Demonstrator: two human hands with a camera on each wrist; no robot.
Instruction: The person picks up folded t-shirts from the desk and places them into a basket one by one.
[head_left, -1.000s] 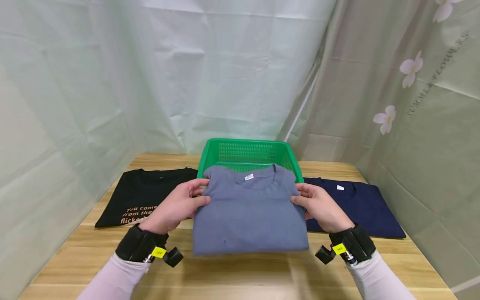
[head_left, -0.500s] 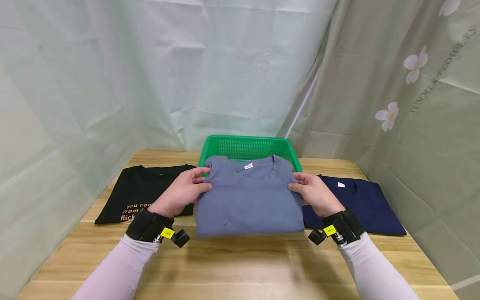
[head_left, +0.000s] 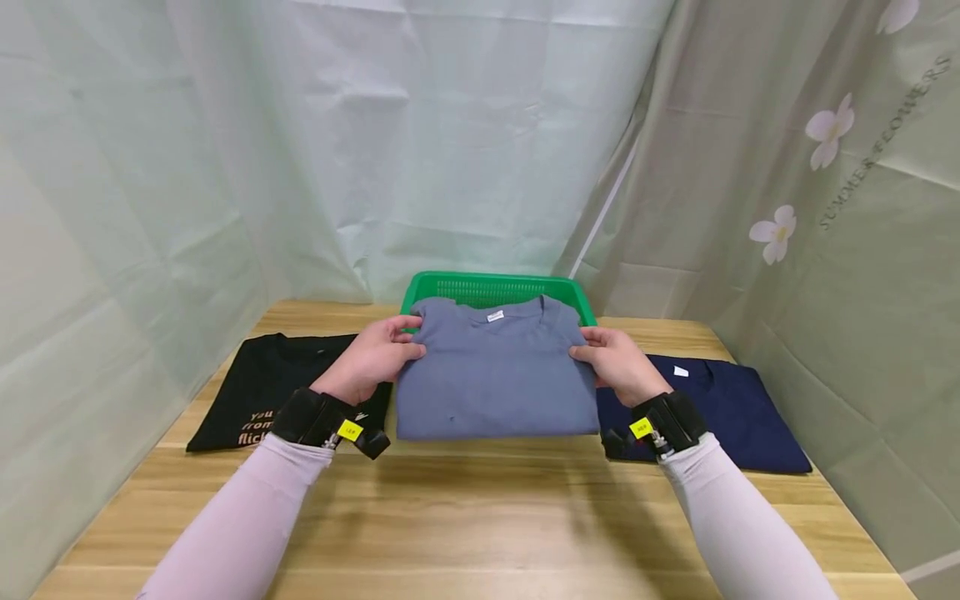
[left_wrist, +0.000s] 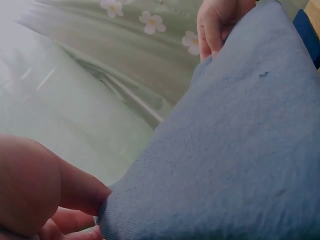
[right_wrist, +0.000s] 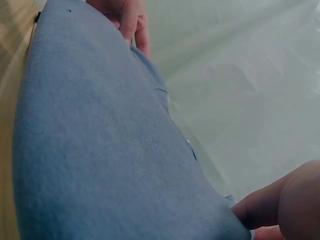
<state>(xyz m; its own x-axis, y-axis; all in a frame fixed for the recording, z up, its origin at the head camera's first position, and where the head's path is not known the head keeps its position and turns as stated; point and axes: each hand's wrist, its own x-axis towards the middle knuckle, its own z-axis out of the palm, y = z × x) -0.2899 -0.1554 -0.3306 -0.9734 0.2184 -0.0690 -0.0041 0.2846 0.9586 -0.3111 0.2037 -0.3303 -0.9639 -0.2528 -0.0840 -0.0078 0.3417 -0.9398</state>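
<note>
A folded grey-blue T-shirt [head_left: 495, 375] hangs between my two hands, its collar with a white label towards the back. My left hand [head_left: 375, 357] pinches its left side near the shoulder, thumb on top. On the opposite side my right hand [head_left: 621, 360] pinches it the same way. Both wrist views show the thumbs pressed on the cloth [left_wrist: 215, 150]. Behind and partly under the shirt in the head view stands a green plastic basket [head_left: 495, 287]; the shirt hides its front and most of its inside.
A folded black T-shirt [head_left: 247, 383] with printed lettering lies on the wooden table [head_left: 480, 517] at the left. At the right lies a folded navy T-shirt [head_left: 735, 417] with a white label. Pale curtains [head_left: 480, 150] enclose the back and sides.
Both hands have carried the grey-blue T-shirt away from me, towards the basket, and it now covers more of the basket. The black and navy T-shirts stay where they were.
</note>
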